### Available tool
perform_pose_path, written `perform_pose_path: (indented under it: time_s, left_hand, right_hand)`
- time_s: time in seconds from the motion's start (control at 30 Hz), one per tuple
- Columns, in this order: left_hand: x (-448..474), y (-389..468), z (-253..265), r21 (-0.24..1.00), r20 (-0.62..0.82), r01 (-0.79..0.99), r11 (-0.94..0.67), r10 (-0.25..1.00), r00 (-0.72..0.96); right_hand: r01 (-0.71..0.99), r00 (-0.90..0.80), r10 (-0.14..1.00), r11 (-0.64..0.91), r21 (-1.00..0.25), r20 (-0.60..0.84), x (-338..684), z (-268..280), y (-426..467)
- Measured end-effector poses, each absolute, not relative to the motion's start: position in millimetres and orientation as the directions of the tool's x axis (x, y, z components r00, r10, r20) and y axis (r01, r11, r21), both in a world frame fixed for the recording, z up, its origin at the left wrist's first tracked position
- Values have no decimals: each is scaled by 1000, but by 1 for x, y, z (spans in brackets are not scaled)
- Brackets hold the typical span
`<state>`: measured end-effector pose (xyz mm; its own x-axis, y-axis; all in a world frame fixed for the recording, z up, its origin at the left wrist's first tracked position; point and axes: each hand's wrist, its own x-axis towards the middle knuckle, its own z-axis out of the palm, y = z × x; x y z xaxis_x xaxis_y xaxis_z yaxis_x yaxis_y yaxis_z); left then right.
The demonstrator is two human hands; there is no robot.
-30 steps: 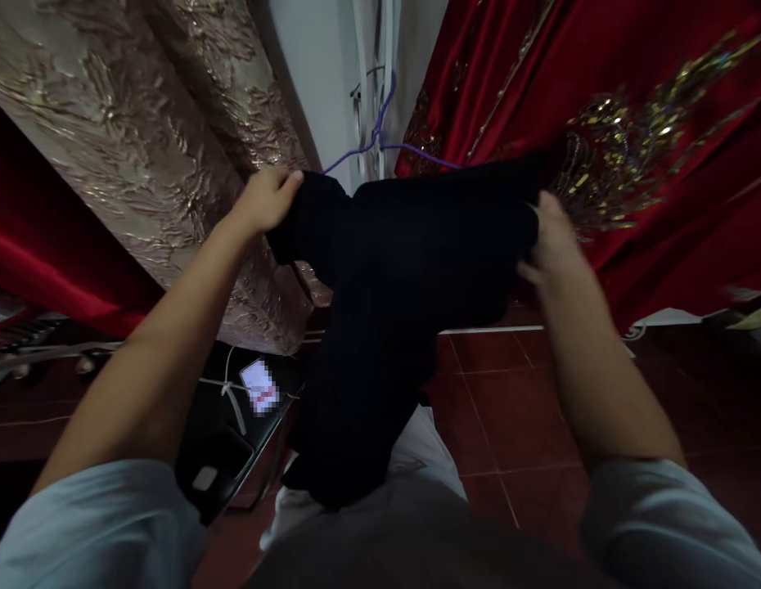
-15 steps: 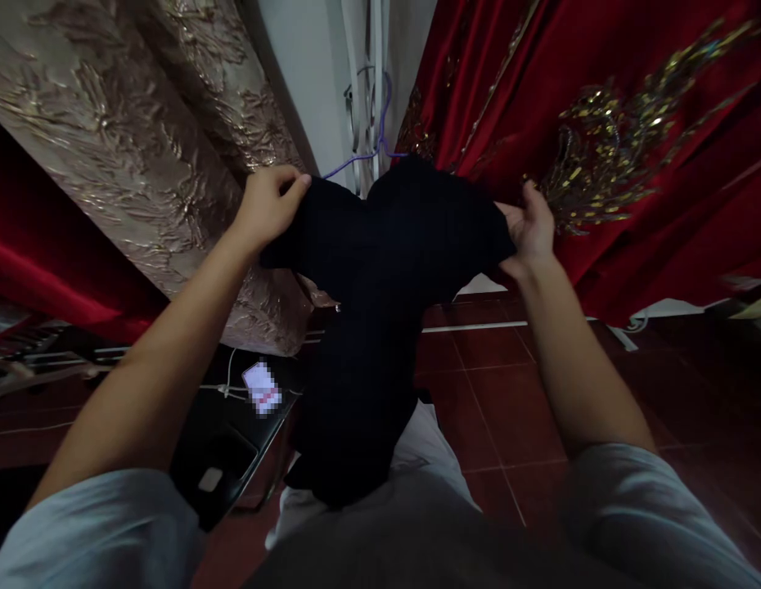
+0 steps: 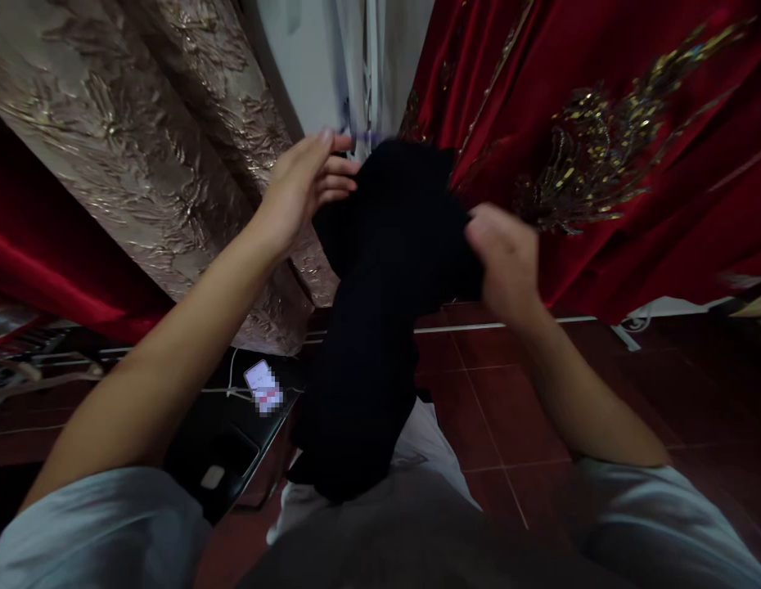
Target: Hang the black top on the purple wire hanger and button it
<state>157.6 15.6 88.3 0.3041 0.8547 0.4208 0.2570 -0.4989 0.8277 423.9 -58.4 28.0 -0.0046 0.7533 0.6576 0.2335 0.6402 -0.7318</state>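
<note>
A black short-sleeved top [image 3: 374, 319] hangs in front of me, its lower end reaching down over my white-clad legs. Blurred bits of a purple hanger [image 3: 373, 137] show above its neckline. My left hand [image 3: 307, 184] is at the left shoulder of the top, fingers stretched out and their tips against or just in front of the cloth. On the other side, my right hand [image 3: 506, 254] is closed around the right sleeve, slightly smeared by motion. The cloth is bunched between the hands, and its dark folds are hard to make out.
Beige embossed fabric [image 3: 172, 164] drapes at left, and a red cloth with gold sequins [image 3: 589, 155] at right. White rails [image 3: 371, 49] stand behind the top. A lit phone [image 3: 263, 384] lies on a black surface [image 3: 190, 442] at lower left. The floor [image 3: 479, 409] is red tile.
My left hand has opened off the left sleeve and moved right and up. My right hand has moved inward, going from loosely open at the sleeve to closed on it. The top has narrowed.
</note>
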Motion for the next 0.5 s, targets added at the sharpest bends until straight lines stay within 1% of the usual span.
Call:
perform_pose_path:
  time_s: [0.03, 0.07, 0.1, 0.17, 0.23, 0.3, 0.33, 0.37, 0.4, 0.43, 0.5]
  left_hand:
    - [157, 8, 86, 880, 344, 206, -427, 874, 344]
    - [156, -1, 83, 914, 278, 179, -364, 884, 375]
    - [155, -10, 79, 937, 225, 166, -308, 894, 387]
    - [150, -27, 71, 970, 151, 128, -207, 925, 348]
    - [144, -41, 63, 995, 82, 33, -93, 964, 254]
    - [135, -51, 60, 999, 6, -47, 1, 989, 151]
    - [129, -53, 61, 998, -24, -57, 30, 995, 99]
    - [123, -54, 63, 998, -44, -45, 47, 998, 49]
    - [116, -53, 65, 999, -42, -4, 42, 999, 4]
    - [109, -52, 68, 997, -10, 70, 12, 999, -31]
    - [94, -47, 75, 961, 96, 263, -85, 995, -26]
  right_hand:
    - [297, -209, 753, 657, -693, 624, 415, 25, -69]
    - [343, -401, 731, 678, -650, 552, 407, 21, -78]
    - [373, -544, 696, 701, -609, 469, 400, 17, -85]
    - [397, -713, 618, 745, -536, 330, 390, 10, -95]
    - [383, -796, 556, 769, -511, 240, 388, 6, -100]
    - [321, -848, 495, 763, -562, 188, 392, 4, -98]
    - [281, -853, 482, 747, -603, 201, 396, 3, -94]
    - [250, -829, 502, 728, -639, 247, 400, 1, -87]
    - [232, -772, 548, 714, -660, 322, 405, 0, -78]
    - [233, -683, 608, 707, -667, 405, 409, -3, -66]
    - [280, -460, 712, 684, -674, 531, 416, -9, -37]
